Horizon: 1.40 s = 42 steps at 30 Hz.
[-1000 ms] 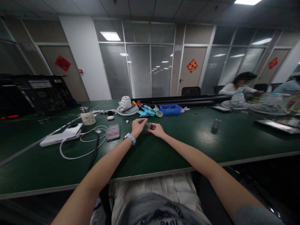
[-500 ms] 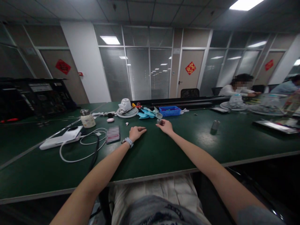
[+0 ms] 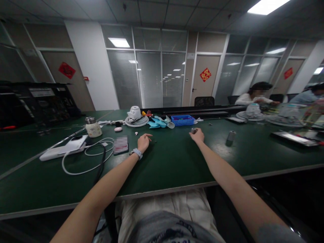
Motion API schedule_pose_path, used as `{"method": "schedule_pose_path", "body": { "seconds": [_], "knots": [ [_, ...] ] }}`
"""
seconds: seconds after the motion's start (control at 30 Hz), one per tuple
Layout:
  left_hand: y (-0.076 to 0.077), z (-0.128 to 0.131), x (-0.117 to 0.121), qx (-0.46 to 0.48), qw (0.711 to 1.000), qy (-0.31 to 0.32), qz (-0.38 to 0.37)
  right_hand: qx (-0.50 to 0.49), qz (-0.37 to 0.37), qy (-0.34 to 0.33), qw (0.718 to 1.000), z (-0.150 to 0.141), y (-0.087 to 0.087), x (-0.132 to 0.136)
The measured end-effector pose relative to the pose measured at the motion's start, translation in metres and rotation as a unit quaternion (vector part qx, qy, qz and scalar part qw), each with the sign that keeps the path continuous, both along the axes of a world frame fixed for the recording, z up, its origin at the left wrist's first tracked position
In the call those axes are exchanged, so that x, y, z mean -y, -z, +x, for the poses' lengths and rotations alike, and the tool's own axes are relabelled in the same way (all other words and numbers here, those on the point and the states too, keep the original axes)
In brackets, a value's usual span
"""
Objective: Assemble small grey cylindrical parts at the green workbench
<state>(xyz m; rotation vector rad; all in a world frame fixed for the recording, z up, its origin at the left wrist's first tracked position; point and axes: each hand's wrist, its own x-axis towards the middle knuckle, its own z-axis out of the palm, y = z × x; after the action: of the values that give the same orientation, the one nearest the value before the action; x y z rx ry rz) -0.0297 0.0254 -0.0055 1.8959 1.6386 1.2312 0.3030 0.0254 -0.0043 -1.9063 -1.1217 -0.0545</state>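
Note:
My right hand (image 3: 198,136) is closed around a small grey metal cylinder (image 3: 194,130), whose top shows above the fingers. A similar grey cylinder (image 3: 231,136) stands upright on the table to the right of that hand. My left hand (image 3: 144,142), with a watch on its wrist, rests on the green table (image 3: 167,165). Its index finger is stretched out and nothing shows in it. Just right of its fingers lies a tiny dark piece (image 3: 155,141), too small to name.
Behind my hands are blue fan blades (image 3: 158,123), a white fan housing (image 3: 134,113) and a blue basket (image 3: 182,120). To the left are a bottle (image 3: 93,128), a white cable (image 3: 66,165) and a phone (image 3: 78,141). A person (image 3: 254,96) sits at the far right.
My right hand has moved right with the grey cylinder, away from my left hand. My left hand has drawn back slightly to the left, and the tiny dark piece now shows beside it.

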Motion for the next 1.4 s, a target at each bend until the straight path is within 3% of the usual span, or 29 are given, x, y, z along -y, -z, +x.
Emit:
{"method": "schedule_pose_path", "body": {
  "seconds": [0.07,0.13,0.23,0.27,0.33,0.4,0.5,0.63,0.8,0.87,0.97,1.2,1.4],
  "knots": [
    [0.000,0.000,0.001,-0.003,1.000,-0.013,-0.002,0.070,0.062,-0.007,0.996,-0.023,-0.007,0.008],
    [-0.001,0.000,0.002,-0.020,0.999,-0.034,0.002,0.160,0.104,-0.109,0.976,-0.058,-0.011,0.017],
    [-0.002,0.001,0.003,-0.041,0.998,-0.051,0.007,0.251,0.073,-0.358,0.897,-0.119,-0.009,0.029],
    [-0.001,0.001,0.003,-0.044,0.998,-0.053,0.008,0.268,0.054,-0.412,0.869,-0.137,-0.007,0.032],
    [0.000,0.001,0.002,-0.046,0.997,-0.056,0.011,0.277,0.011,-0.473,0.836,-0.164,-0.001,0.035],
    [0.001,0.001,0.001,-0.048,0.997,-0.057,0.011,0.262,-0.019,-0.488,0.833,-0.177,0.003,0.036],
    [0.001,0.002,0.001,-0.051,0.997,-0.054,0.010,0.246,-0.028,-0.479,0.842,-0.172,0.001,0.036],
    [-0.001,0.002,0.003,-0.050,0.997,-0.051,0.001,0.253,0.007,-0.431,0.866,-0.134,-0.019,0.033],
    [0.001,0.003,0.002,-0.045,0.998,-0.041,0.000,0.208,0.141,-0.231,0.940,-0.046,-0.042,0.021],
    [0.002,0.003,0.001,-0.045,0.998,-0.037,0.007,0.180,0.155,-0.159,0.958,-0.013,-0.043,0.015],
    [0.002,0.003,0.001,-0.043,0.998,-0.035,0.003,0.158,0.141,-0.118,0.970,0.016,-0.038,0.007],
    [0.000,0.003,0.003,-0.059,0.998,-0.031,-0.003,0.140,0.084,-0.137,0.977,0.016,-0.028,0.000],
    [-0.001,0.004,0.005,-0.070,0.997,-0.027,0.004,0.162,0.054,-0.112,0.979,0.014,-0.029,0.004]
  ]
}}
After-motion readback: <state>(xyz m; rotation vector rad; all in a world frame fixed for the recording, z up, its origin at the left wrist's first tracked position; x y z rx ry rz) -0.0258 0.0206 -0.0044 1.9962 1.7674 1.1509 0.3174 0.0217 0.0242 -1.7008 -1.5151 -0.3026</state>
